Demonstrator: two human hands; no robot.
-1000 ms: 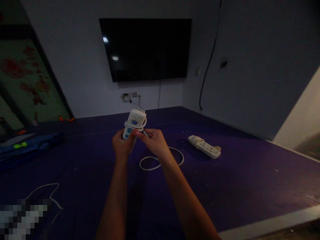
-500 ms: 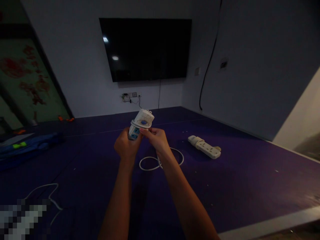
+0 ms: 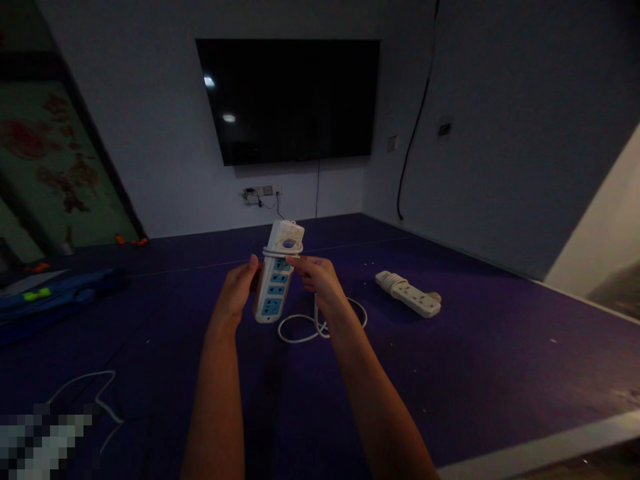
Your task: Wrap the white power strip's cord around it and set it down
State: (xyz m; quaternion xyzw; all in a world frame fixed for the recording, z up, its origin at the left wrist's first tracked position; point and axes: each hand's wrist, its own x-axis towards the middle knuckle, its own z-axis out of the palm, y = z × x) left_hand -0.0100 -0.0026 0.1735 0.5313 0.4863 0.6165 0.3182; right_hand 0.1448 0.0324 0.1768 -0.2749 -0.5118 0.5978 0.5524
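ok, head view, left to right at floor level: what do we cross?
blue bundle → left hand → white power strip in its grip → right hand pinching the cord → second power strip on the floor

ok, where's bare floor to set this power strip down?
The widest bare mat lies right of the right hand, below the second power strip. Another bare patch sits between the blue bundle and the left hand, above the loose white cable. Crowded: under the held power strip, where its cord loops.
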